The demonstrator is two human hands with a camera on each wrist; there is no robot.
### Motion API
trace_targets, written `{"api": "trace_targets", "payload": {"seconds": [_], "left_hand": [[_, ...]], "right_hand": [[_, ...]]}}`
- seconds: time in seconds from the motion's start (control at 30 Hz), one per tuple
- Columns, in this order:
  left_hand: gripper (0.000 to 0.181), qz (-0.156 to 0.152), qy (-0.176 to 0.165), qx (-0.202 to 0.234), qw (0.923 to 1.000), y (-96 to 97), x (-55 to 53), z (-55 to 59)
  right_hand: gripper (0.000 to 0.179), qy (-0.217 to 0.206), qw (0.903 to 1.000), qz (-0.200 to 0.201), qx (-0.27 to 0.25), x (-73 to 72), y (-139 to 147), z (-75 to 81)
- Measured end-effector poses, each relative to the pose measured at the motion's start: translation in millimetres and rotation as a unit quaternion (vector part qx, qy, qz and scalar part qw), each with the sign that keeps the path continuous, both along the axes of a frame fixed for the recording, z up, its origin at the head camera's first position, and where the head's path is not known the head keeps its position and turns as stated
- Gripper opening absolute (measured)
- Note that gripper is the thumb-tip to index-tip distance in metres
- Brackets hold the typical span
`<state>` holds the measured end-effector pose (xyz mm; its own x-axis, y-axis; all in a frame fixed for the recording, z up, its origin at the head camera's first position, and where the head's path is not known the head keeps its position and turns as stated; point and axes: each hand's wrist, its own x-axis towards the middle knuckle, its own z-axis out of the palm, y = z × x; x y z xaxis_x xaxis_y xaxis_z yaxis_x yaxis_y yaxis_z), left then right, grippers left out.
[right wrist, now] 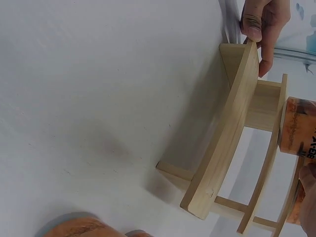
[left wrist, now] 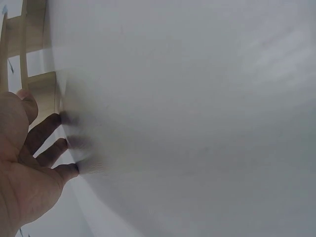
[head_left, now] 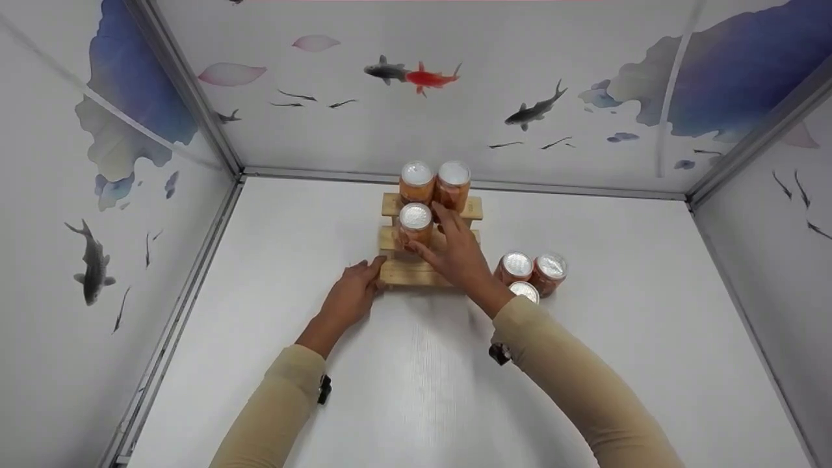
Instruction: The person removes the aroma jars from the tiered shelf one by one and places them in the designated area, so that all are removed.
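A three-step wooden rack (head_left: 416, 274) stands against the back of the white table. My left hand (head_left: 351, 292) grips the left end of its lowest step, thumb on the front edge and a finger behind, as the right wrist view shows. On the middle step is an orange jar (head_left: 415, 224) with a silvery lid. My right hand (head_left: 458, 250) holds that jar from its right side, thumb at the front near its base. Two similar jars, a left one (head_left: 416, 182) and a right one (head_left: 454, 185), stand side by side on the top step.
Right of the rack, three more lidded jars (head_left: 551, 273) cluster on the table (head_left: 416, 377), one partly covered by my right forearm. Printed panels wall in the table at the back (head_left: 325, 130) and both sides.
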<state>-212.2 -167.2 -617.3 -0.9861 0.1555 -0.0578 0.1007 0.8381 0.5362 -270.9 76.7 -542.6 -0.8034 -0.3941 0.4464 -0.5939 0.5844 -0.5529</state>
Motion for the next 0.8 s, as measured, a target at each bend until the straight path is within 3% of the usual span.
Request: {"api": "trace_targets", "payload": {"seconds": [0.8], "left_hand": [[0.054, 0.005, -0.005, 0.010, 0.9999, -0.4, 2.8, 1.6]], "right_hand": [[0.082, -0.032, 0.9994, -0.010, -0.009, -5.0, -10.9, -4.4]]}}
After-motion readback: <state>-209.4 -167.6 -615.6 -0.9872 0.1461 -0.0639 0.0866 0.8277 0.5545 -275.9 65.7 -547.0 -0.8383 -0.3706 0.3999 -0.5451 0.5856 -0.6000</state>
